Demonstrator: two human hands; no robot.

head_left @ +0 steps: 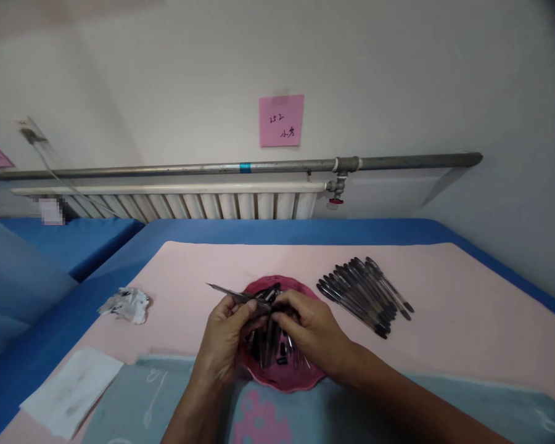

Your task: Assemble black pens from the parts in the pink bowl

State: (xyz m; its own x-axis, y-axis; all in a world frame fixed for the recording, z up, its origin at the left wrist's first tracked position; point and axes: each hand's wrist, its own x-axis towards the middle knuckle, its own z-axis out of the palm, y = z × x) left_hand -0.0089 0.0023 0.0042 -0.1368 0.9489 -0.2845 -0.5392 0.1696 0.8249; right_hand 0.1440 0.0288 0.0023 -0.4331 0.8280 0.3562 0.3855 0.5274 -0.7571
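Observation:
Over a dark pink bowl (284, 387) with a wavy rim, my left hand (224, 339) is closed on a pen (231, 291), its thin tip pointing up and to the left. My right hand (317, 327) has its fingers pinched together at the pen's other end. Whatever small dark piece lies between those fingertips is hidden. Inside the bowl are clear pen barrels (269, 342) and small black caps (283, 353), partly covered by my hands. To the right, several capped pens (361, 296) lie side by side in a slanted row.
A crumpled, ink-stained tissue (127, 305) lies on the left of the pink table cover (444, 290). Nearer sits a smudged white sheet (71, 391). Grey-blue patterned cloth (152, 401) runs along the front. Behind the blue table edge (282, 230) stand a radiator (231, 203) and pipe.

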